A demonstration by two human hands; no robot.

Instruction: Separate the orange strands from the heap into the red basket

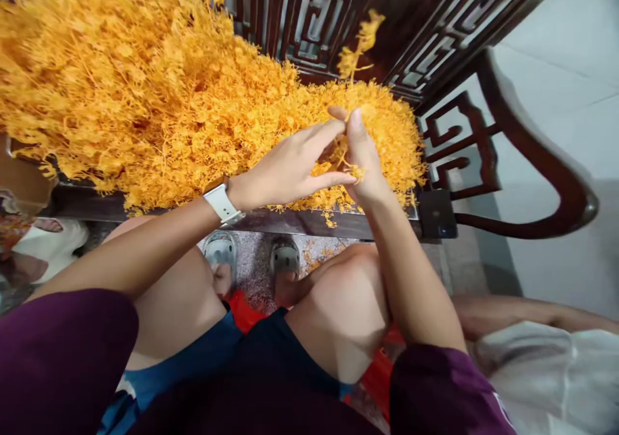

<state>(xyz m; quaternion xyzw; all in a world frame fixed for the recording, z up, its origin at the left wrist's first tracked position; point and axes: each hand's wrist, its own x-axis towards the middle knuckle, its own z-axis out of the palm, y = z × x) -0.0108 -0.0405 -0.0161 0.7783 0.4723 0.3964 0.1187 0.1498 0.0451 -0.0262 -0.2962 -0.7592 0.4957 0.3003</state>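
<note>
Over the pile of orange artificial flower sprigs (193,113), both hands meet around one orange sprig (356,48) whose top points up and away. My right hand (367,164) holds it between thumb and fingers. My left hand (290,164), with a white watch (222,204) on the wrist, reaches in from the left, its fingertips pinched at the sprig's stem and its thumb by the lower end. The part of the stem between the hands is partly hidden by the fingers.
The pile lies on a dark wooden bench (309,222) with a carved back (314,16) and curved armrest (546,145). A black box-like object (438,214) sits at its right corner. Other people's limbs show at both sides.
</note>
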